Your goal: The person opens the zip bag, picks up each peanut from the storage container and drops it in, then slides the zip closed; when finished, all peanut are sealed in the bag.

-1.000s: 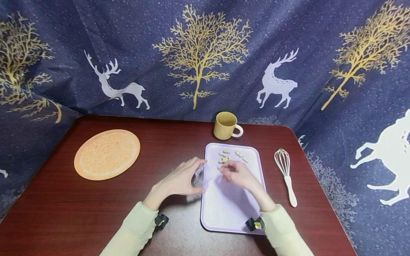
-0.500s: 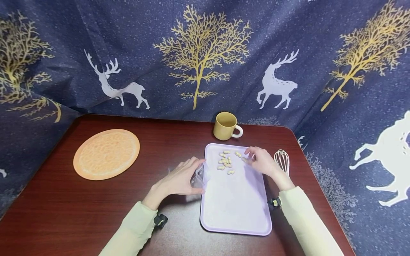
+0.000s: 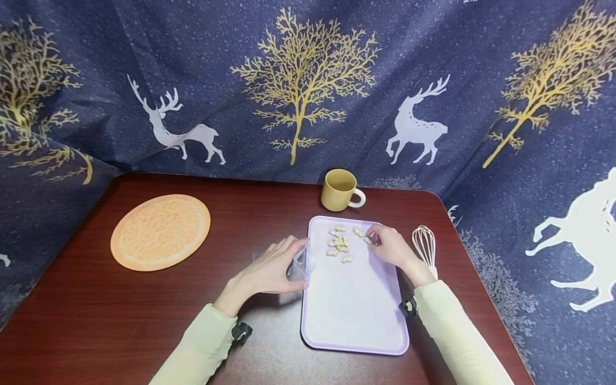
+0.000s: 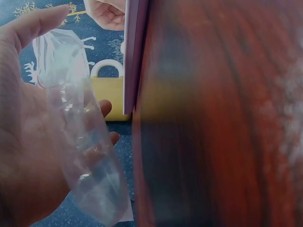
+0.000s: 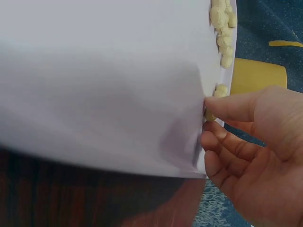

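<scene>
A clear plastic bag [image 4: 85,142] is held in my left hand [image 3: 270,270], its mouth spread between thumb and fingers beside the left rim of a lilac tray [image 3: 356,310]. At the tray's far right corner, my right hand [image 3: 393,248] pinches a peanut [image 5: 210,116] between thumb and index finger. Several other unshelled peanuts [image 3: 339,243] lie loosely grouped on the far part of the tray, with one peanut [image 3: 357,232] just left of the pinching fingers. In the left wrist view, the bag hides part of the fingers behind it.
Behind the tray stands a yellow mug [image 3: 336,195] with a white handle. A whisk [image 3: 424,241] lies to the right, its handle partly covered by the right forearm. A round orange placemat [image 3: 161,232] lies at the far left of the dark red wooden table [image 3: 250,208].
My right hand has moved from the peanut group rightward to the far right corner and closed its fingertips on a peanut there. The left hand with the bag has stayed in place.
</scene>
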Demonstrator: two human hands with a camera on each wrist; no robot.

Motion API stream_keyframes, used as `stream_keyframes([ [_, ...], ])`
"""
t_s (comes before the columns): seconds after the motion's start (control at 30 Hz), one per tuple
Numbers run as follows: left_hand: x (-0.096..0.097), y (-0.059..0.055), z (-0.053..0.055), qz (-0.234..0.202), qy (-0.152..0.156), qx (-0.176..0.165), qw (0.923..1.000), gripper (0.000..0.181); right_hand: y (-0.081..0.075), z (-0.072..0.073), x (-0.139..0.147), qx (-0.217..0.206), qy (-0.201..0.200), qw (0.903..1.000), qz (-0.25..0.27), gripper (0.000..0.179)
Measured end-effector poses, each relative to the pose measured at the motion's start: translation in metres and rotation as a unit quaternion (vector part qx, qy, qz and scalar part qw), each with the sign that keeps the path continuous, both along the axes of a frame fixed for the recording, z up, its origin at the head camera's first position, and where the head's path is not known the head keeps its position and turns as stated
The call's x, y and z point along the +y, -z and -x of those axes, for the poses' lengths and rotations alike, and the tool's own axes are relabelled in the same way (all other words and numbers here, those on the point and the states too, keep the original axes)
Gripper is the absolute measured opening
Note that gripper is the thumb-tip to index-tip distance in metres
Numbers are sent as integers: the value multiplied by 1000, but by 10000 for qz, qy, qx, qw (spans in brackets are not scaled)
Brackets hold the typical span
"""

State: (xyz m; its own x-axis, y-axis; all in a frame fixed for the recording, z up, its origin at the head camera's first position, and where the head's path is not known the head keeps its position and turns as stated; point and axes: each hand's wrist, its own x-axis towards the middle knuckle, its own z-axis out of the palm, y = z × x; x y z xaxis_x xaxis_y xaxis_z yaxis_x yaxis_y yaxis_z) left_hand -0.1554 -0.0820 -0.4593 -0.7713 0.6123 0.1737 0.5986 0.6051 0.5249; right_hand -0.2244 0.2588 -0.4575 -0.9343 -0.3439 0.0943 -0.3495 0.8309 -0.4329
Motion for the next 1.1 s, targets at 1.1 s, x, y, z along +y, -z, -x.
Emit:
stream_keyframes([
  [1.1, 3, 1, 0, 86, -81, 216, 9997, 93, -56, -49, -76, -738, -382, 9809, 1760, 19],
])
